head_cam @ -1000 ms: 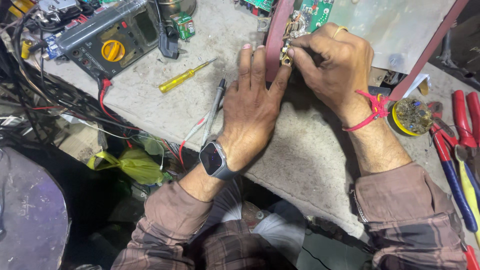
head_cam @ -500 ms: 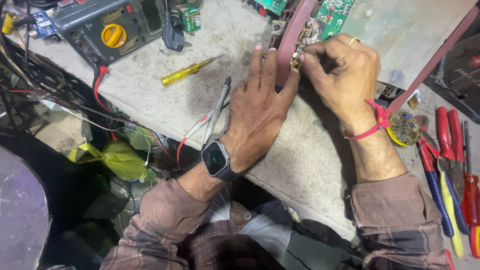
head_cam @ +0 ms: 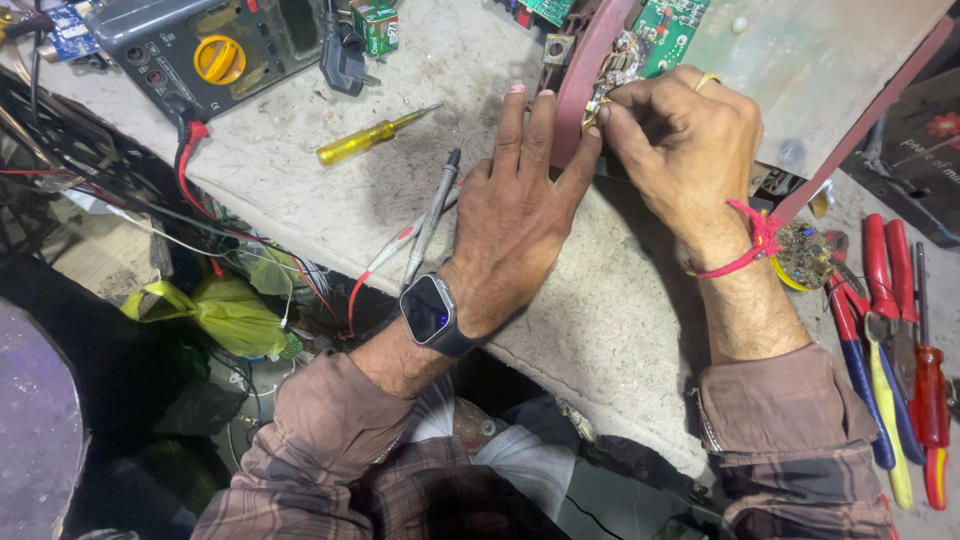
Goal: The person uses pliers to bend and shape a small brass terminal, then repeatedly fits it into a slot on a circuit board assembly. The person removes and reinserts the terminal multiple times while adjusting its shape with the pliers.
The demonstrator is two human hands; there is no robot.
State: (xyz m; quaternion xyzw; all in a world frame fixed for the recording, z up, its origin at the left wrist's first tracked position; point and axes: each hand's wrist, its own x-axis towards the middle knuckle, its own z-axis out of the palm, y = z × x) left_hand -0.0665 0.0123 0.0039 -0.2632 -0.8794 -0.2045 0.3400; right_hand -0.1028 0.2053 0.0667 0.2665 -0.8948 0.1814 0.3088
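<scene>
Barely anything shifted: left hand point(head_cam: 515, 225) stayed flat, fingers spread, against the maroon frame point(head_cam: 580, 90) at the desk's point(head_cam: 300, 190) far edge, while right hand point(head_cam: 685, 150) kept pinching the wire cluster point(head_cam: 615, 72) beside the green circuit board point(head_cam: 668, 30).

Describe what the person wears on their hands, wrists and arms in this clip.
Both arms have brownish plaid sleeves pushed up to mid-forearm. The left hand is bare, with a dark smartwatch with a square face on its wrist. The right hand has a gold-coloured ring on one finger and a red thread bracelet with a knot at the wrist.
</scene>
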